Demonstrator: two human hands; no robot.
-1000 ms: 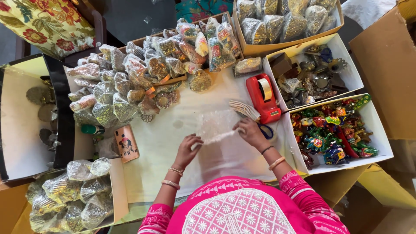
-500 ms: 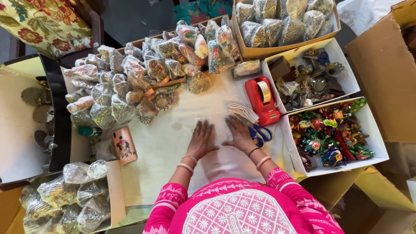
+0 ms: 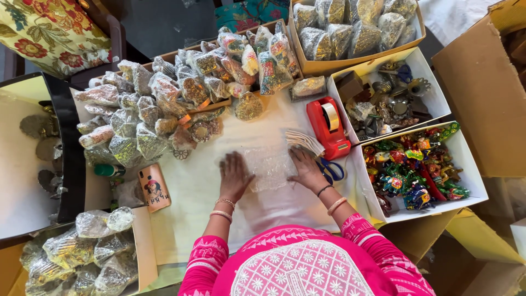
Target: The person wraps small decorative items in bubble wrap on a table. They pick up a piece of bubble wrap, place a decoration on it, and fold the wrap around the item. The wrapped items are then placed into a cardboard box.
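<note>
A clear sheet of bubble wrap [image 3: 269, 166] lies flat on the white table [image 3: 197, 192] in front of me. My left hand [image 3: 234, 176] presses palm-down on its left edge. My right hand [image 3: 306, 168] presses flat on its right edge. Both hands have fingers spread, and neither grips anything. A red tape dispenser [image 3: 327, 127] stands just beyond my right hand. Blue-handled scissors [image 3: 332, 170] lie beside that hand, next to a stack of pale strips [image 3: 303, 140].
Several wrapped ornaments [image 3: 164, 104] are heaped at the back left. White boxes hold metal pieces [image 3: 390, 97] and colourful figures [image 3: 416, 167] on the right. A phone [image 3: 154, 186] lies left of my hands, a green bottle [image 3: 109, 170] beyond it. More wrapped packets [image 3: 82, 246] fill a box at lower left.
The bubble wrap was held up between both hands, then laid down. Both hands now lie flat on it and have spread apart toward its edges.
</note>
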